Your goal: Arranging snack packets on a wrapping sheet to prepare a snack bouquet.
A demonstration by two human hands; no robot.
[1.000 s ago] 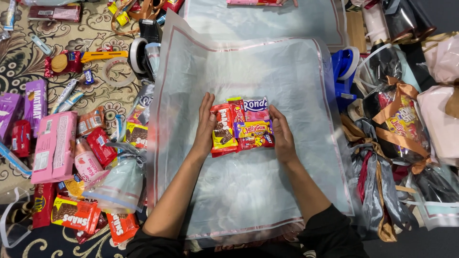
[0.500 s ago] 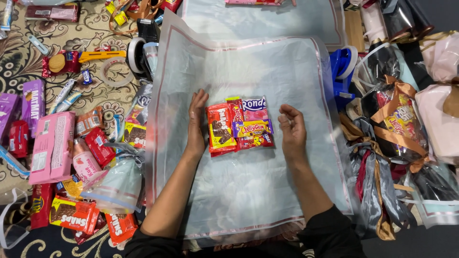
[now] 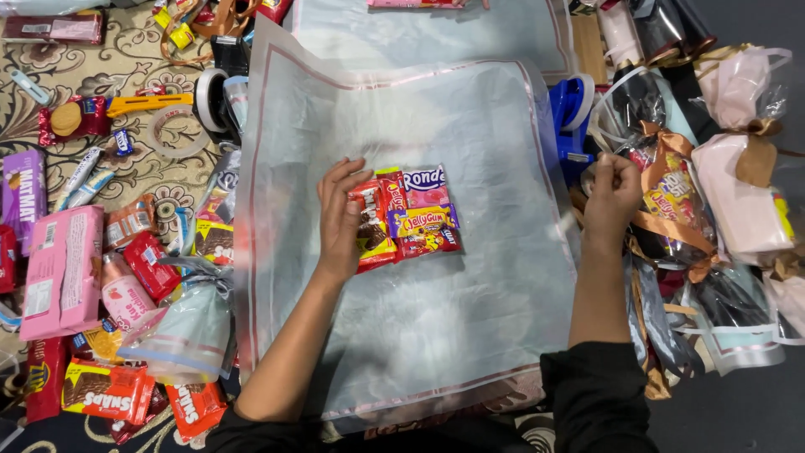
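Seen from above: a small stack of snack packets in the middle of a translucent wrapping sheet with a pink border, spread flat over a patterned carpet. Left hand laid open, palm down, on the left edge of the stack, fingers spread over the red packets, pressing rather than gripping. Right hand well apart from the stack, out past the right edge of the sheet, fingers curled in among the wrapped gift bundles with brown ribbon; curled closed, though whether on a ribbon or on film could not be told. Stack thus under the left hand and far to the left of the right hand. To the left of the sheet, loose sweets and biscuit packs, a pink box, and a filled bundle tied in pale film. Above left, a tape roll beside a yellow cutter; blue scissors just off the upper right edge of the sheet.
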